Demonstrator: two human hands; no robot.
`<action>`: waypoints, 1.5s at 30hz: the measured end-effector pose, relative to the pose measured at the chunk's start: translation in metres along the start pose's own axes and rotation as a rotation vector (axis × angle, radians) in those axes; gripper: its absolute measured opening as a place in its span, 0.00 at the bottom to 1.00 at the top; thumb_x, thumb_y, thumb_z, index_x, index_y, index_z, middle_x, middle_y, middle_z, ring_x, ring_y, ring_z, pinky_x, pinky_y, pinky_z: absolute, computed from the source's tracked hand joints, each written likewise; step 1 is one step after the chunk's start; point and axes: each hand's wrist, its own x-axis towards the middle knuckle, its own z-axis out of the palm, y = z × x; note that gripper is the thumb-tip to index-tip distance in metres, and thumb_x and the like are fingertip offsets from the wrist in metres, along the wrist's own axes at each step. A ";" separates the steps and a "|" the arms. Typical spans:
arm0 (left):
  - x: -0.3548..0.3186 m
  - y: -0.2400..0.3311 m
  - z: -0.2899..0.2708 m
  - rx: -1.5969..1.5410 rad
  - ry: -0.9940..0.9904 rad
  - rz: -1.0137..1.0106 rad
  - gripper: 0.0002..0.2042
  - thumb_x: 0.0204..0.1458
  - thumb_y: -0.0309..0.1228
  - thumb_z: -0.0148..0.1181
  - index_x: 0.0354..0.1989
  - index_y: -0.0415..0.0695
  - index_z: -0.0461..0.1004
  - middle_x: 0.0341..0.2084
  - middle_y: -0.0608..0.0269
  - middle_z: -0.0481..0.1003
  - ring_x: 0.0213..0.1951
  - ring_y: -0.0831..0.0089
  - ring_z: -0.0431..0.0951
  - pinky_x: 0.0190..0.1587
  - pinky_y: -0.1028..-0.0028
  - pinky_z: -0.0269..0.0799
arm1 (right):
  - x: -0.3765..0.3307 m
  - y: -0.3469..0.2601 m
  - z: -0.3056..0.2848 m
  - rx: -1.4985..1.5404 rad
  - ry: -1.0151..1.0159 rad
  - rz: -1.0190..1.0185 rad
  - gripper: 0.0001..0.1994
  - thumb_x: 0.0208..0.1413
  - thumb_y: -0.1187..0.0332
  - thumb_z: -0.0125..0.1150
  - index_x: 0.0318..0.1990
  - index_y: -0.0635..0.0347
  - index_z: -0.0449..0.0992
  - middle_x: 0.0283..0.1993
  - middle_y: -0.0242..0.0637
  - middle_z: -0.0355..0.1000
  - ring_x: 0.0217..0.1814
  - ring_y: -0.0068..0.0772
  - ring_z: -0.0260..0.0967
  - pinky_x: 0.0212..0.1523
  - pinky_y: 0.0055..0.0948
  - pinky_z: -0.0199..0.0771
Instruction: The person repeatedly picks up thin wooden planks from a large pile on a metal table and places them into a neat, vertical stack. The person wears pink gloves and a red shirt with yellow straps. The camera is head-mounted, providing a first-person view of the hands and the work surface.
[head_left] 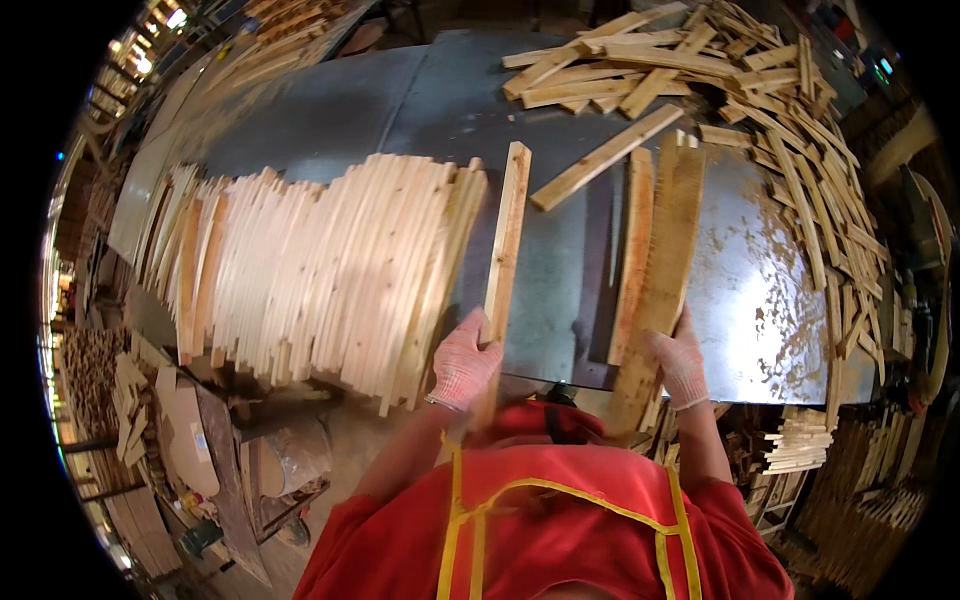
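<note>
My left hand (466, 362), in a pale knit glove, is closed round the near part of a narrow wooden strip (508, 215). The strip points away from me over the metal tabletop (545, 300). In a matching glove, my right hand (678, 362) grips a small bundle of wooden strips (672, 240) by its near end. A single reddish-edged strip (632, 250) stands just left of that bundle; whether it is held too, I cannot tell. Left of my left hand, many pale strips lie side by side in a broad row (340, 265).
A loose heap of strips (650, 65) covers the far right of the table and runs down its right side. One stray strip (605, 158) lies slantwise before it. Below the table's right edge is a stack of pale strips (798, 440). Sawdust spots the tabletop's right part.
</note>
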 end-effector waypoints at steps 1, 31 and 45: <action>0.002 -0.012 -0.009 0.216 0.092 -0.006 0.26 0.56 0.36 0.63 0.65 0.44 0.75 0.54 0.49 0.82 0.47 0.59 0.85 0.53 0.61 0.80 | 0.001 0.002 0.025 0.023 -0.060 0.035 0.45 0.53 0.79 0.65 0.79 0.58 0.52 0.54 0.42 0.78 0.51 0.36 0.79 0.48 0.32 0.83; 0.001 -0.068 0.006 0.624 0.279 0.377 0.35 0.50 0.47 0.69 0.66 0.46 0.70 0.64 0.55 0.67 0.69 0.53 0.63 0.71 0.46 0.57 | 0.018 0.055 0.105 -0.535 0.071 0.042 0.39 0.56 0.73 0.59 0.78 0.58 0.58 0.52 0.57 0.77 0.55 0.55 0.79 0.60 0.49 0.78; 0.003 -0.031 0.029 0.790 0.271 0.384 0.37 0.44 0.34 0.67 0.69 0.48 0.67 0.66 0.58 0.64 0.69 0.52 0.62 0.73 0.46 0.54 | 0.138 0.045 -0.009 -1.237 0.223 -0.238 0.38 0.50 0.62 0.73 0.69 0.61 0.66 0.55 0.54 0.72 0.59 0.60 0.73 0.59 0.53 0.76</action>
